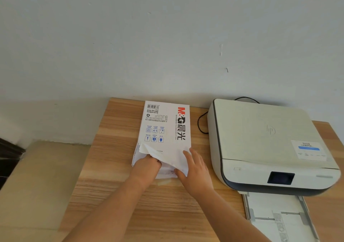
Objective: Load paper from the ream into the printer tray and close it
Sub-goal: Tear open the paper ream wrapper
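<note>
A white paper ream (164,128) with red and blue print lies on the wooden table, its near end torn open. My left hand (148,164) reaches into that open end, fingers hidden under the wrapper flap. My right hand (195,169) pinches the loose wrapper flap at the ream's near right corner. To the right stands a white printer (260,141) with a dark screen on its front. Its paper tray (279,217) is pulled out toward me and looks empty.
A black cable (202,122) loops on the table between ream and printer. The wooden table (115,195) ends at the left, where a beige floor lies below. A pale wall stands right behind the table.
</note>
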### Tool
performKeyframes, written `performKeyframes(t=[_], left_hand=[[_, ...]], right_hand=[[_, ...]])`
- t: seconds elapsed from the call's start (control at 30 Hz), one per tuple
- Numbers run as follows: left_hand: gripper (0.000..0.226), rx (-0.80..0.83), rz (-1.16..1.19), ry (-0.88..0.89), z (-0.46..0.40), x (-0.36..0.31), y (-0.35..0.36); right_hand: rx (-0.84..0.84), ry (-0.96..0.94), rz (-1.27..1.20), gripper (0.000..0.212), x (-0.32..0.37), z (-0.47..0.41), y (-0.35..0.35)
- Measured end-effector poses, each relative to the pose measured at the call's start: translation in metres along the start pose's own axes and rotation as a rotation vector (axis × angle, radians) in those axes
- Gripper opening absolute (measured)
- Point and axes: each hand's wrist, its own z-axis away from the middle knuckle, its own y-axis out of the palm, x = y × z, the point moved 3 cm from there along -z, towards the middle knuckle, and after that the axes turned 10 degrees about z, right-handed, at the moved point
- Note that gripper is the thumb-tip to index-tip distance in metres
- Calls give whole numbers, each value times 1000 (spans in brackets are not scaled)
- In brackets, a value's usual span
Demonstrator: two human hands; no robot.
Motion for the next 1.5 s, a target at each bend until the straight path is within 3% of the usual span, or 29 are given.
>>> performKeyframes(t=[0.2, 0.27, 0.33, 0.7, 1.23, 1.5], left_hand=[[22, -17, -94, 150, 4, -13, -11], [42, -15, -107, 158, 8, -14, -11], [47, -38, -69, 136, 8, -11, -7], [45, 23, -125, 40, 5, -1, 2], [43, 29, -241, 105, 4, 1, 0], [49, -106, -257, 223, 1, -11, -11]], right_hand=[[4, -19, 14, 68, -1, -2, 0], [2, -24, 12, 68, -1, -2, 0], [0, -29, 7, 67, -2, -2, -1], [15, -58, -3, 67, -5, -1, 0], [30, -42, -18, 66, -5, -1, 1], [14, -44, -9, 66, -4, 0, -1]])
